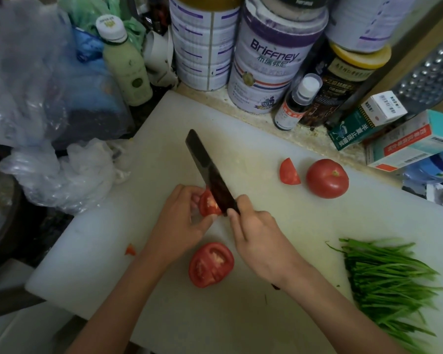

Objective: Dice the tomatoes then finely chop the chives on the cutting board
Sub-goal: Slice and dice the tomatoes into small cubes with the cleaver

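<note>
Tomato wedge (209, 204) sits pinched in our left hand (182, 218), just beside the right hand (258, 238) gripping the dark knife (210, 175); we should hold clear of the blade and cut even strips. Chives (384, 272) lie right of the right wrist, untouched

Red and green on white, on my feed.
I see a white cutting board (215, 323), a red whole tomato (327, 178), a tomato piece (208, 206) and tomato half (210, 264) red with pale cores, deep green chives (384, 274), a near-black knife (207, 169), a white tin (266, 70) with purple bands and red-blue stripes, a yellow-lidded jar (353, 70).
</note>
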A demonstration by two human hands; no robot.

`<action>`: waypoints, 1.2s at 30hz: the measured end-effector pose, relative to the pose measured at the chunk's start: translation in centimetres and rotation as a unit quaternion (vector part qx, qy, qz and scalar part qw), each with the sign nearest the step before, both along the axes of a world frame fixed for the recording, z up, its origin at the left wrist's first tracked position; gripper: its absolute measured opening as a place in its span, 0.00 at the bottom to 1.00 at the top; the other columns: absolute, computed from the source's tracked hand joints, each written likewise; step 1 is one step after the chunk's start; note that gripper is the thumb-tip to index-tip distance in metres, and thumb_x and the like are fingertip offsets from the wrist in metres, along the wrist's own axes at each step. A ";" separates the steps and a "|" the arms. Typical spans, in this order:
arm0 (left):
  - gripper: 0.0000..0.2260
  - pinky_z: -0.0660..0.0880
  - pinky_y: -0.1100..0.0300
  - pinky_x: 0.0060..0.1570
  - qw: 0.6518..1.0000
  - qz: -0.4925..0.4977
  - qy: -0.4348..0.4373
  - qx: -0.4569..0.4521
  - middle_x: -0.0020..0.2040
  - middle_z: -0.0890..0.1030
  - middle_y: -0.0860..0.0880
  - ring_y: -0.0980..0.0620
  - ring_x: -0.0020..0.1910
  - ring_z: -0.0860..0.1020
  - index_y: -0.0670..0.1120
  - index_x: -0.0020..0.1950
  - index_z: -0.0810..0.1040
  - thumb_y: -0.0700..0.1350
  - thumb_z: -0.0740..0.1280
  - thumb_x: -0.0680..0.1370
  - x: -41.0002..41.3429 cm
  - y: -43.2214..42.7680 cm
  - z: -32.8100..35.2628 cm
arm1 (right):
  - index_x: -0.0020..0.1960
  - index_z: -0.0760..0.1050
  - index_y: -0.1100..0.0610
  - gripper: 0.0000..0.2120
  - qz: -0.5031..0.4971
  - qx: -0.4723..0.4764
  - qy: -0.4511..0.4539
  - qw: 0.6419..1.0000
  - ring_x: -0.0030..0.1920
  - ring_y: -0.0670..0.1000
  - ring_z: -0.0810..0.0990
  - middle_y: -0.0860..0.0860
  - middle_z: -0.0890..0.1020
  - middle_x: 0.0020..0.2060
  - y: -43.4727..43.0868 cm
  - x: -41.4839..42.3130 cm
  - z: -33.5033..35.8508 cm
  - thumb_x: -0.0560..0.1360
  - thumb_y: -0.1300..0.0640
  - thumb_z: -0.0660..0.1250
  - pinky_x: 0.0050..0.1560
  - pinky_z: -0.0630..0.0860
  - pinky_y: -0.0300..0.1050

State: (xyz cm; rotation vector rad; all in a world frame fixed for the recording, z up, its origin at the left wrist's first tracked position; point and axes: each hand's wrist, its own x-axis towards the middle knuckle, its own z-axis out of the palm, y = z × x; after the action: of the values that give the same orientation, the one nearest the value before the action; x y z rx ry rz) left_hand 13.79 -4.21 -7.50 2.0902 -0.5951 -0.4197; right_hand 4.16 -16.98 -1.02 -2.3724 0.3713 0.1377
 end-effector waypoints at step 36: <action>0.15 0.69 0.77 0.45 0.999 0.025 -0.027 -0.039 0.46 0.74 0.58 0.60 0.47 0.75 0.48 0.54 0.78 0.46 0.71 0.69 -0.4 0.4 -0.8 | 0.56 0.61 0.52 0.09 0.023 -0.058 0.006 0.998 0.33 0.56 0.73 0.50 0.72 0.31 0.8 -0.6 0.9 0.81 0.49 0.49 0.36 0.69 0.51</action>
State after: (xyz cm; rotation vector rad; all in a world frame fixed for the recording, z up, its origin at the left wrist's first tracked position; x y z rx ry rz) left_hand 13.38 -3.84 -8.29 2.0436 -0.5798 -0.3066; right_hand 3.52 -16.15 -0.10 -2.4958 0.3389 0.1570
